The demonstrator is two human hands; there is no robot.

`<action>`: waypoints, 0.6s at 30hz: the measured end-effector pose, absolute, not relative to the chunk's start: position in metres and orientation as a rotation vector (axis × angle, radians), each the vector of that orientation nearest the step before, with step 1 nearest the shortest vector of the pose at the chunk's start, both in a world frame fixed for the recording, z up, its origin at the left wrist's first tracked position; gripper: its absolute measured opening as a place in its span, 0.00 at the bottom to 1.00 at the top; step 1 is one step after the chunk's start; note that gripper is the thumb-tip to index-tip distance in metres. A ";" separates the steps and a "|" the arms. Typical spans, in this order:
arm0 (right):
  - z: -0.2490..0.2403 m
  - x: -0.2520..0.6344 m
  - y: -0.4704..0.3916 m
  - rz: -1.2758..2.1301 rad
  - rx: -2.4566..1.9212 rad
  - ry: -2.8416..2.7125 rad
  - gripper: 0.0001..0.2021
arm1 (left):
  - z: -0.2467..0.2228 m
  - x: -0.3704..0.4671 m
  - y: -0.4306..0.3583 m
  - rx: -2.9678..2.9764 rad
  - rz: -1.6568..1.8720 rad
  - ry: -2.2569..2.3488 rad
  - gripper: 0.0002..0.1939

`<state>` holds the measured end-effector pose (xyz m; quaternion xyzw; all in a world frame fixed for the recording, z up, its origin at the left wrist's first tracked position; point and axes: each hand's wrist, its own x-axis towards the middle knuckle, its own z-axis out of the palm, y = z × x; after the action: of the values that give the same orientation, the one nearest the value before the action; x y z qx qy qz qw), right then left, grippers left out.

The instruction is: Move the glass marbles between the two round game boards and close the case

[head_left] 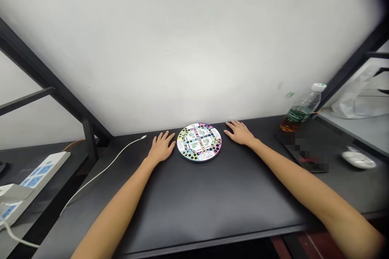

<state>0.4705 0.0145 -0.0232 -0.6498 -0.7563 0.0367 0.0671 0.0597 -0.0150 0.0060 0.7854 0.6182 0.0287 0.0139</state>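
A round board-game board (199, 142) with colourful printed sections and rings of dark round spots lies flat near the back of the black table. Just left of it, my left hand (161, 147) rests palm down with fingers spread, holding nothing. On the board's other side, my right hand (238, 132) lies flat on the table, fingers apart, also holding nothing. Neither hand appears to touch the board.
A white cable (103, 171) runs along the left of the black table (194, 202). Further left lies a power strip (36, 182). At right are a drink bottle (300, 109), a partly blurred dark flat item (288, 145) and a white mouse-like object (358, 159). A white wall (194, 48) stands behind.
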 end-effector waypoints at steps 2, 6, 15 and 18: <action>-0.024 0.470 0.014 0.101 -1.965 -2.279 0.36 | 0.004 0.060 -0.013 2.452 0.084 1.935 0.29; -0.025 0.469 0.014 0.086 -1.977 -2.297 0.36 | 0.001 0.064 -0.010 2.405 0.022 1.985 0.30; -0.024 0.470 0.014 0.114 -2.000 -2.289 0.37 | 0.003 0.065 -0.013 2.400 -0.016 1.998 0.31; -0.025 0.471 0.015 0.115 -1.989 -2.289 0.37 | 0.002 0.064 -0.013 2.425 -0.019 2.007 0.30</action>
<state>0.4708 0.0148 -0.0248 -0.6544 -0.7533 0.0379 0.0533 0.0644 -0.0129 0.0020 0.7704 0.6375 -0.0062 -0.0034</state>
